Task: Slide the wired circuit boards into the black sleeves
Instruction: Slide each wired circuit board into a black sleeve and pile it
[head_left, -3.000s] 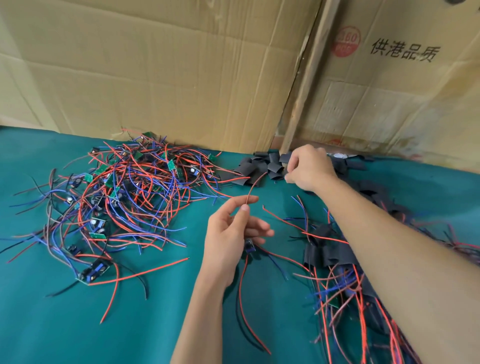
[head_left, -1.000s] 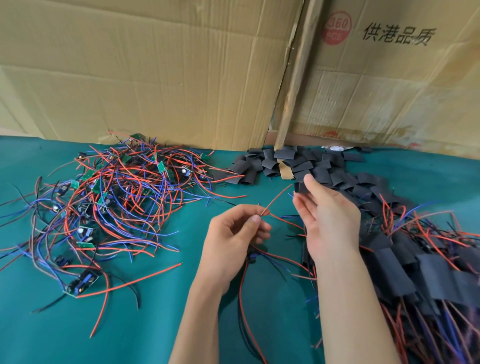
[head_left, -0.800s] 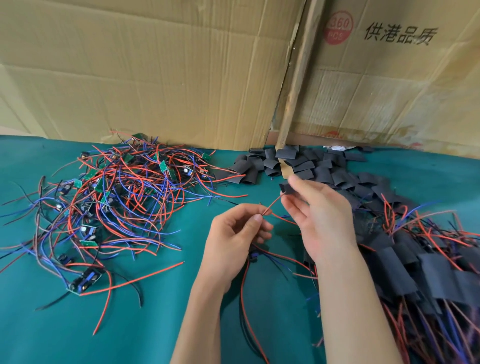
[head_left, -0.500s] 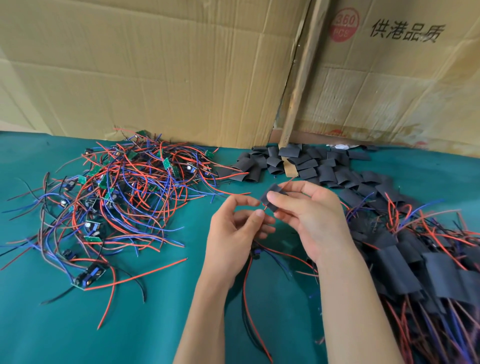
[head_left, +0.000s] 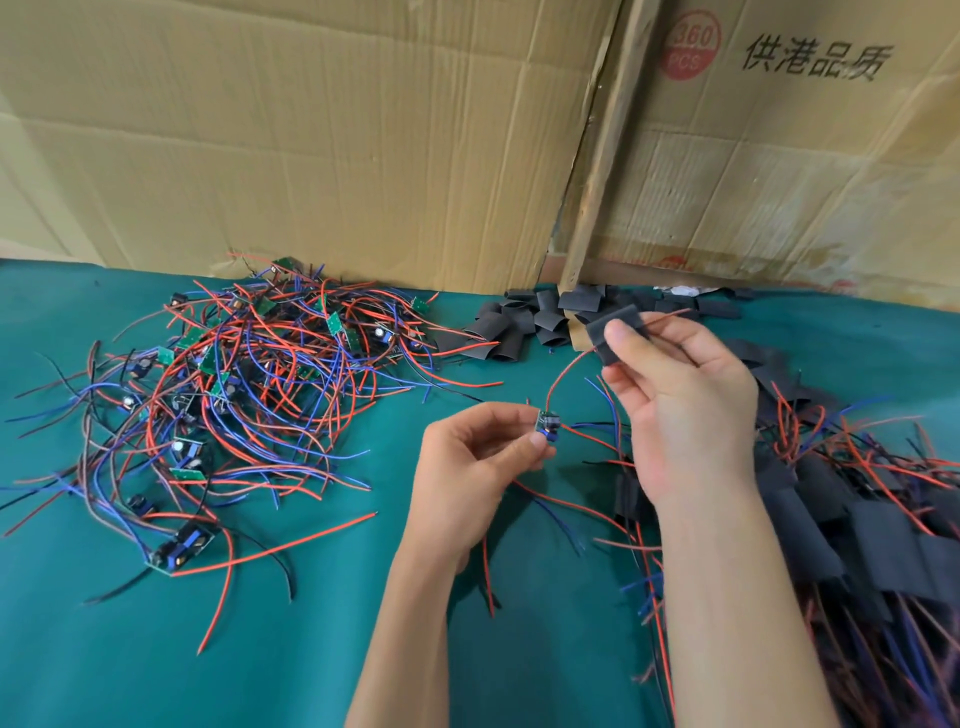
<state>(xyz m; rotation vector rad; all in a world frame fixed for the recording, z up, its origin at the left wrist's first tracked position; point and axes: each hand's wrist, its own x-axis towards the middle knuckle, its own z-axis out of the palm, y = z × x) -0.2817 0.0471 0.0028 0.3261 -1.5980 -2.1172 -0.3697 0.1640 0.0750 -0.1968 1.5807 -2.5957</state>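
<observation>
The red wire (head_left: 563, 371) now runs through the black sleeve (head_left: 613, 332) pinched by the right hand (head_left: 680, 400) (at two o'clock). The left hand (head_left: 472, 462) pinches the little board (head_left: 546, 425), which goes in next.

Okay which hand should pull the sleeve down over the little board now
Right. The right hand pinches the black sleeve, red wire already threaded through; the left hand only steadies the circuit board.

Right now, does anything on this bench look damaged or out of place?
Nothing looks damaged. The left hand pinches a circuit board; the right hand holds a black sleeve with the board's red wire threaded through it.
</observation>
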